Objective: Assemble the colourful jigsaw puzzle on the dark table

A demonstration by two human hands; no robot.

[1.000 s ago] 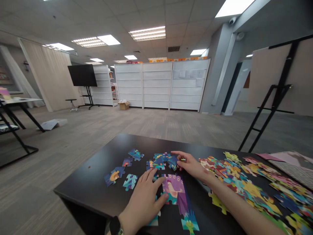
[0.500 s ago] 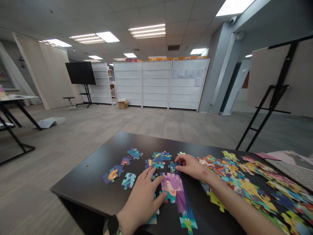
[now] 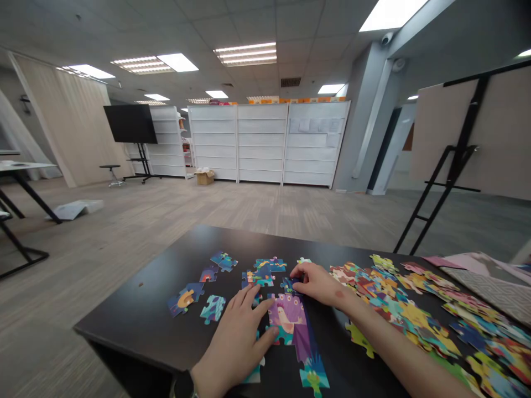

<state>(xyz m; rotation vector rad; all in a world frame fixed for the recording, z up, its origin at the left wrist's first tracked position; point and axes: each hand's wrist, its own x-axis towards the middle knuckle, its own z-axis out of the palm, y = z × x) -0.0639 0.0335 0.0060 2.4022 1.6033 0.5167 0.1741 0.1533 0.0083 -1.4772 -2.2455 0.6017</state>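
Note:
My right hand [image 3: 314, 282] has its thumb and fingers closed on a dark blue puzzle piece [image 3: 287, 286], just above the joined purple section [image 3: 286, 316]. Lying across the left side of that section, my left hand [image 3: 244, 331] is flat with its fingers spread; it hides some teal pieces underneath. A joined blue section [image 3: 264, 271] sits beyond my left fingertips. Left of my hand are a teal patterned piece [image 3: 213, 308], joined pieces with an orange shape [image 3: 185, 299], a small purple-blue piece [image 3: 208, 273] and a blue pair [image 3: 224, 261].
A big heap of loose puzzle pieces [image 3: 398, 301] spreads over the right of the black table [image 3: 136, 309]. A yellow-green piece [image 3: 359, 339] lies under my right forearm. Pink and grey printed sheets [image 3: 489, 276] are at the far right. An easel [image 3: 450, 166] stands behind.
The whole view has shifted slightly, with things appearing a little further left. Both hands keep nearly the same places over the puzzle; the right still holds the blue piece.

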